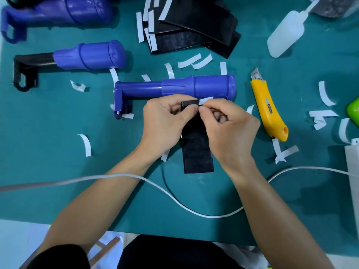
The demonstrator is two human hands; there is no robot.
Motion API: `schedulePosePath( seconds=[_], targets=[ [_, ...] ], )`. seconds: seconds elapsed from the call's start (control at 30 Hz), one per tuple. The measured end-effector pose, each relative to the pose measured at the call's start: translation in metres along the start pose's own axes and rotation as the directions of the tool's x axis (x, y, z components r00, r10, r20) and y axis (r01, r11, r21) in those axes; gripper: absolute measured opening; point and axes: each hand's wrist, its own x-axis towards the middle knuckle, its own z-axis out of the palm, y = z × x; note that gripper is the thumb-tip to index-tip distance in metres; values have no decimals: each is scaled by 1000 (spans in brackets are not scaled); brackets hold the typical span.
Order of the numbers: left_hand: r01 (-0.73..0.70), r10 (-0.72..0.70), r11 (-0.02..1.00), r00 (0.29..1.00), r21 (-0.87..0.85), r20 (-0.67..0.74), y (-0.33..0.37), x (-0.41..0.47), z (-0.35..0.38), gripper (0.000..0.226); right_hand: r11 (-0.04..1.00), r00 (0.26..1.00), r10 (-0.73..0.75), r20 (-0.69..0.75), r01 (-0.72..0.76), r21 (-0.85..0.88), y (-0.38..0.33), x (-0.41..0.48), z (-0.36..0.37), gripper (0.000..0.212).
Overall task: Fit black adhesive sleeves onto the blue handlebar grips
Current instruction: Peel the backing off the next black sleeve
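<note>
teal mat: hands pinch sleeve (black)

Yellow knife, white bottle and white cable.

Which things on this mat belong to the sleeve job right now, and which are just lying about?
In use: left hand and right hand, black sleeve, its white backing strip, blue grip, stack of black sleeves.
Lying about: yellow knife, white squeeze bottle, white cable, peeled paper strips.
</note>
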Motion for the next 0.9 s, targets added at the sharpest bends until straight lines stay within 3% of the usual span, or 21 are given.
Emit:
schedulePosePath(
  seconds=[0.27,0.43,0.9],
  targets=[
    [-57,62,997,993,-58,102,-4,1,-3,25,999,1000,13,6,-13,33,0,2,-4,5],
    [-73,71,997,995,29,69,-5,0,-4,27,993,996,85,10,-85,87,-6,3,-5,8],
    [-93,87,981,995,169,45,-3,-4,-3,18,987,994,113,10,-113,110,-11,6,-3,9]
  ],
)
